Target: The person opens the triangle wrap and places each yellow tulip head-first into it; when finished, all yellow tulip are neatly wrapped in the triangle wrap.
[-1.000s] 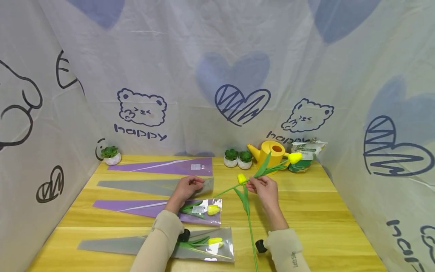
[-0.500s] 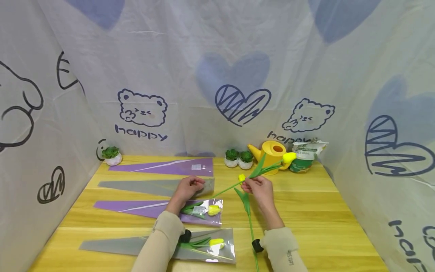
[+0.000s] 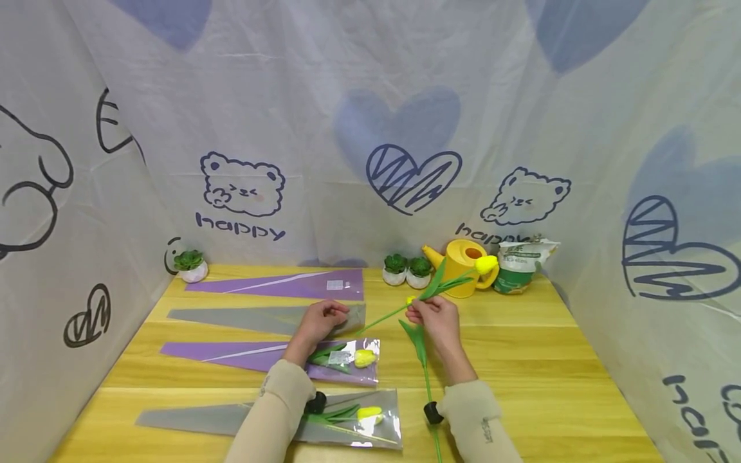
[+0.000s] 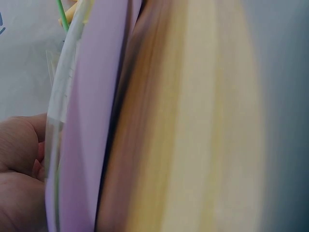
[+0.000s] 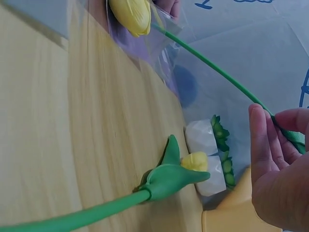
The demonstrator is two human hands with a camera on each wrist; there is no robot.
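Note:
My right hand [image 3: 431, 314] pinches the green stem of a yellow tulip [image 3: 486, 263] and holds it above the table, bloom toward the back right, stem end pointing left. The right wrist view shows the right hand's [image 5: 276, 123] fingers closed on that stem [image 5: 217, 72]. A second tulip [image 3: 426, 379] lies on the wood beneath, its small yellow bud [image 5: 195, 162] near my hand. My left hand [image 3: 324, 317] has curled fingers on the open end of an empty grey sleeve [image 3: 249, 317]. In the left wrist view a purple sleeve [image 4: 91, 121] fills the blurred picture.
A purple sleeve [image 3: 278, 284] lies at the back; a purple one [image 3: 243, 354] and a grey one [image 3: 231, 417] nearer me each hold a tulip. A yellow watering can [image 3: 463, 257], small potted plants [image 3: 405, 270] and a bag [image 3: 521, 263] line the back. Fabric walls enclose the table.
My right hand has carried the held tulip a little to the left, toward the grey sleeve. The left hand has stayed on the sleeve's end.

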